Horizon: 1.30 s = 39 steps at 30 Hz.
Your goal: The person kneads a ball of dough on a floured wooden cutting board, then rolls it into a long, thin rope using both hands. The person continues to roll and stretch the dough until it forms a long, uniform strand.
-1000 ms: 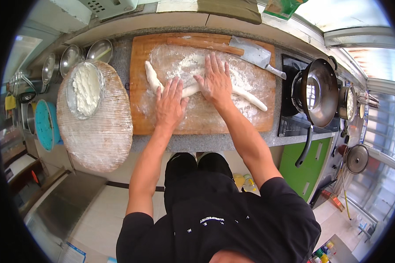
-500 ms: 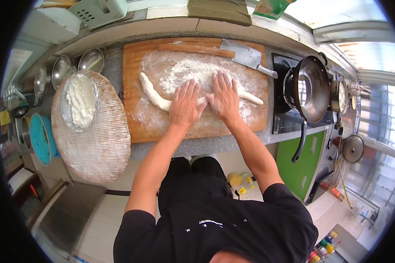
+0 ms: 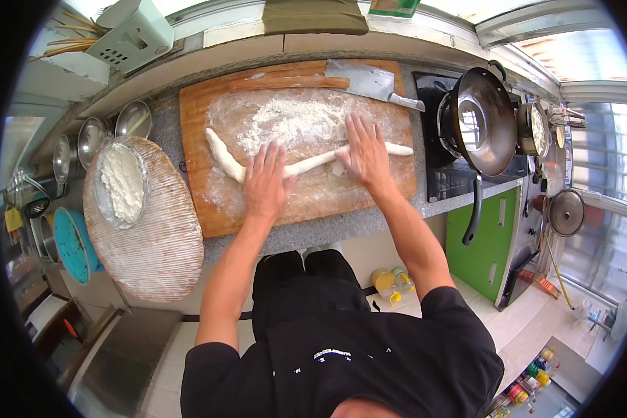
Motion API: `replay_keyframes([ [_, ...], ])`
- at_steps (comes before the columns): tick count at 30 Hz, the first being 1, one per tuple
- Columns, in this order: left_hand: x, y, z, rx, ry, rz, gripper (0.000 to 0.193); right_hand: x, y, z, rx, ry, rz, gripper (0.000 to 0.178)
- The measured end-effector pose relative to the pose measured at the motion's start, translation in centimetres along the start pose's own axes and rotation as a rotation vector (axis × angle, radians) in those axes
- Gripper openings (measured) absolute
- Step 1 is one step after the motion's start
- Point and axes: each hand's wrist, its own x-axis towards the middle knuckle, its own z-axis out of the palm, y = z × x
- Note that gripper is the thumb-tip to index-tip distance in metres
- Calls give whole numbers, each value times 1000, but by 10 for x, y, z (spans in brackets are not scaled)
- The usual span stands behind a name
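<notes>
A long rope of white dough (image 3: 311, 164) stretches across a wooden board (image 3: 306, 209), its left end bent up and away from me. My left hand (image 3: 265, 182) lies flat on the rope left of the middle, fingers stretched out. Farther right, my right hand (image 3: 364, 151) rests flat on it too, fingers extended. Between them a stretch of dough shows bare, and both ends stick out past the hands. Loose flour (image 3: 292, 122) is scattered over the board just beyond my fingers.
A cleaver (image 3: 369, 81) and a wooden rolling pin (image 3: 285, 82) lie along the board's far edge. To the right, a wok (image 3: 482, 122) stands on the black stove. On the left, a floured round board (image 3: 146, 237) carries a bowl of flour (image 3: 122, 184).
My hands have moved apart, the left one leftward and nearer, the right one slightly rightward. More of the dough rope shows between them. The whole view has shifted a little.
</notes>
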Motion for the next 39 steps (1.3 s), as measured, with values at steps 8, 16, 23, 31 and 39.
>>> replay_keyframes([
  [8, -9, 13, -15, 12, -49, -83, 75, -53, 27, 9, 24, 43, -74, 95],
  [16, 61, 104, 10, -207, 182, 169, 50, -6, 30, 10, 111, 175, 49, 94],
  [23, 21, 55, 7, -305, 250, 434, 26, -73, -23, 29, 293, -26, -124, 114],
  [31, 19, 45, 2, -217, 227, 292, 40, -6, 29, 7, 174, 164, -24, 97],
  [39, 32, 169, 20, -361, 127, 176, 74, -84, 40, 29, 148, 49, -63, 77],
])
